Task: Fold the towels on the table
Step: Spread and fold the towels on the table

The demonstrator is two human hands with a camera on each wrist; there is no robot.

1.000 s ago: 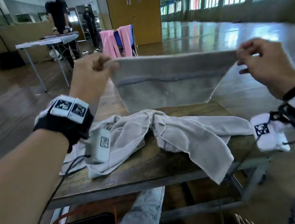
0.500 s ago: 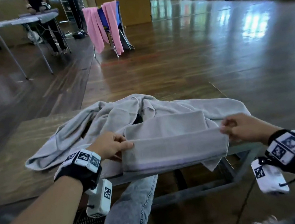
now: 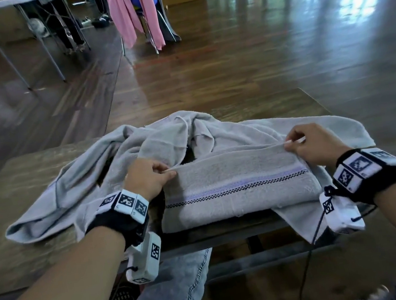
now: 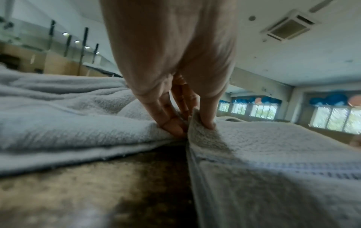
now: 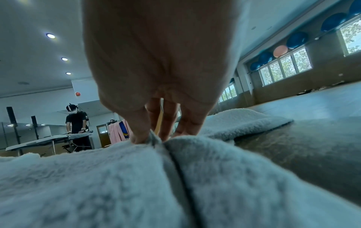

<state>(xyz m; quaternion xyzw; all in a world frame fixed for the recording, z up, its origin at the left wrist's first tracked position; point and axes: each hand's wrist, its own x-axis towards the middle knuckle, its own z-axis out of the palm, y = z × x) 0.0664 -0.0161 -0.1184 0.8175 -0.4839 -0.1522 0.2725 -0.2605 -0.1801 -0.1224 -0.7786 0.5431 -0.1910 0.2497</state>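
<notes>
Now that the folded towel [image 3: 238,190], held up in the air a second ago, lies on the table [image 3: 29,173], left hand [image 3: 146,180] and right hand [image 3: 316,146] pinch its far corners; this fold nearly done.

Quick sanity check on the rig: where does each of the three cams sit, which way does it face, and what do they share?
Head: worn on the head, faces forward and down at the folded towel on the table; shows both forearms, left hand, right hand, a jeans-clad knee.
Left wrist: on the left wrist, looks along the left hand; fingers pinch the towel's corner.
Right wrist: same along the right hand; far behind, another person at a table.
Shared: all three show the folded towel; the head view shows both pinches.
</notes>
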